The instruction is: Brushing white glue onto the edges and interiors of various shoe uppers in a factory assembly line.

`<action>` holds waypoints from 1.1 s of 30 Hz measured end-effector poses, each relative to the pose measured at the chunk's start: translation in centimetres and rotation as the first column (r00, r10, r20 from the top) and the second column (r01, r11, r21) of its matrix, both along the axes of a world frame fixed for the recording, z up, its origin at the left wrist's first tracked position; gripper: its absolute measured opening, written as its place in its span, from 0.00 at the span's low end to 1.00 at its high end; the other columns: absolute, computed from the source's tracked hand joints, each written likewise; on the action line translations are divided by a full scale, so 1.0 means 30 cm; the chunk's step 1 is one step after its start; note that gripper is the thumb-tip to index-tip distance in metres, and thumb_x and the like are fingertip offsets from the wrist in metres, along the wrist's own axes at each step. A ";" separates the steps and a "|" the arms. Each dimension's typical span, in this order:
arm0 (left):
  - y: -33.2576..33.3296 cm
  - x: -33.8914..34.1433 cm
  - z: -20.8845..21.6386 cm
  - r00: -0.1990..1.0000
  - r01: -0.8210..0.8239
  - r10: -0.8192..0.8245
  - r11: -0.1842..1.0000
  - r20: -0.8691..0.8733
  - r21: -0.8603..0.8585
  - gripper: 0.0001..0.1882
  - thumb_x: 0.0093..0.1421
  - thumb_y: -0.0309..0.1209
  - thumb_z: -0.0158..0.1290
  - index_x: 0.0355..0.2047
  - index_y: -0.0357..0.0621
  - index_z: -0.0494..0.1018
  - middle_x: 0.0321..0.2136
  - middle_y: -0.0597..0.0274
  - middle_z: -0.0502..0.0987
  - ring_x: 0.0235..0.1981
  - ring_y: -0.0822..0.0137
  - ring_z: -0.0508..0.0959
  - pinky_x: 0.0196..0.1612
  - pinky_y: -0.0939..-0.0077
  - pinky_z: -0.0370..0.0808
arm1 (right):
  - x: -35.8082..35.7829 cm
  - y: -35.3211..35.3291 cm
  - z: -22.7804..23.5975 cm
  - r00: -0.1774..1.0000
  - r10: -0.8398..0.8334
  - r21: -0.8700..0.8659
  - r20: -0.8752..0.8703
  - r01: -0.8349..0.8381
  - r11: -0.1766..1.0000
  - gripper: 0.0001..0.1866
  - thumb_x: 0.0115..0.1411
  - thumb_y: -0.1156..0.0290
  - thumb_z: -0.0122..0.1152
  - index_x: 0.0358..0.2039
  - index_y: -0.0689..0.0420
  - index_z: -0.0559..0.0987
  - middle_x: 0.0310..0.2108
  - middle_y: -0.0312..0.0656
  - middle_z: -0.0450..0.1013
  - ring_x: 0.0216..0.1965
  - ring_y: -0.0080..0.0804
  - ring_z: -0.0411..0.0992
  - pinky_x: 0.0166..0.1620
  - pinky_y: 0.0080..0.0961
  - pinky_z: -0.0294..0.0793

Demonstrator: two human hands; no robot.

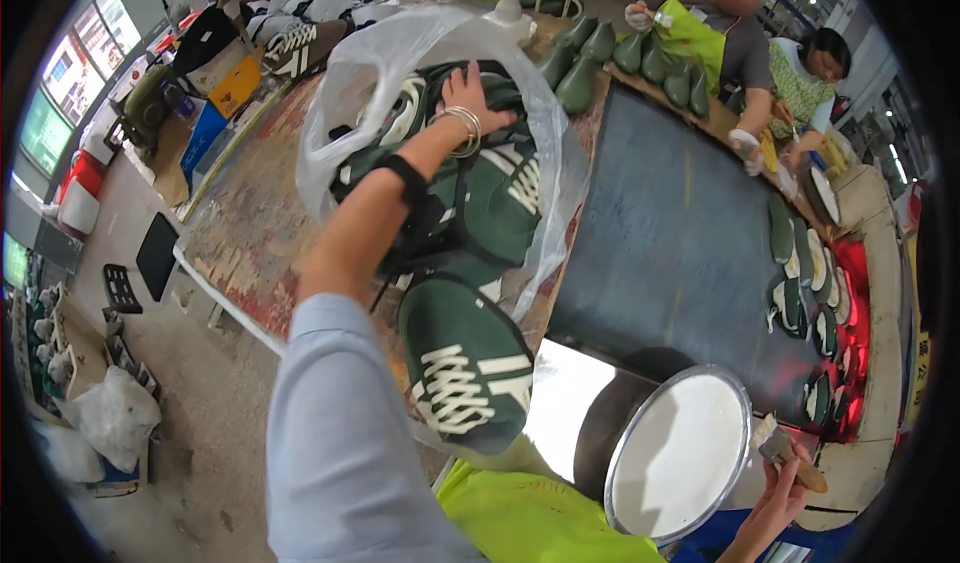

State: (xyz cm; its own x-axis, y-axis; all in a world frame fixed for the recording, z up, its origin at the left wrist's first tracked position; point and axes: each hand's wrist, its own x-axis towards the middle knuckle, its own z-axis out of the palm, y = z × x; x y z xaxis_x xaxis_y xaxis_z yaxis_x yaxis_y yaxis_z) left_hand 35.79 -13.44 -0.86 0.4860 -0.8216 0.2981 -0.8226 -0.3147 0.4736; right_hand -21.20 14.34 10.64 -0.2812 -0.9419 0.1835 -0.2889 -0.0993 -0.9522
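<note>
Green cloth shoe tops fill the clear plastic bag, upper middle; the left hand grips one to pull it out, while the right hand, lower right, pinches a small brush.

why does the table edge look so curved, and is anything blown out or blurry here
Head view: the fisheye lens bends the long table edge and leaves black corners; the white liquid in the round tin and a patch of table beside it glare nearly blank white; a red glow tints the conveyor's right rim; the left hand in the clear plastic bag reads sharp, while the right hand holding a brush is slightly soft.
</note>
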 end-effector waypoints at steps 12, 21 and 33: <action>0.330 -0.135 0.219 0.577 0.392 0.124 0.825 0.807 -0.407 0.20 0.52 0.29 0.48 0.47 0.47 0.69 0.54 0.59 0.65 0.57 0.58 0.62 0.58 0.51 0.55 | -0.055 0.052 -0.035 0.992 -0.129 0.026 0.002 0.128 0.991 0.18 0.64 0.66 0.48 0.49 0.65 0.68 0.46 0.45 0.68 0.46 0.26 0.69 0.46 0.20 0.73; 0.979 -0.188 0.047 0.626 0.559 -0.465 0.827 0.626 0.057 0.21 0.50 0.24 0.49 0.47 0.50 0.71 0.50 0.58 0.70 0.49 0.61 0.70 0.53 0.62 0.65 | -0.080 0.037 -0.081 0.996 -0.077 0.055 0.045 0.075 0.996 0.17 0.64 0.67 0.49 0.49 0.65 0.69 0.47 0.44 0.69 0.45 0.24 0.70 0.46 0.18 0.71; 0.581 0.099 0.186 0.653 0.691 -0.754 0.633 0.072 0.349 0.43 0.45 0.20 0.56 0.62 0.44 0.51 0.62 0.49 0.50 0.63 0.52 0.53 0.62 0.69 0.55 | -0.007 0.121 -0.039 0.985 -0.147 0.019 0.087 0.146 0.989 0.11 0.62 0.73 0.49 0.43 0.64 0.73 0.42 0.42 0.72 0.41 0.26 0.71 0.43 0.20 0.73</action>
State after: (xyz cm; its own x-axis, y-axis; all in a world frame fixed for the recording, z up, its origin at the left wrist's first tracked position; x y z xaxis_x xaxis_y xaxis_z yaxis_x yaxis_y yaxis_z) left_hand 38.76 3.99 4.72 -0.3424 -0.9392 0.0268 -0.9010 0.3363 0.2739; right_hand -21.43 17.97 9.49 -0.4305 -0.8916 0.1407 -0.2150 -0.0501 -0.9753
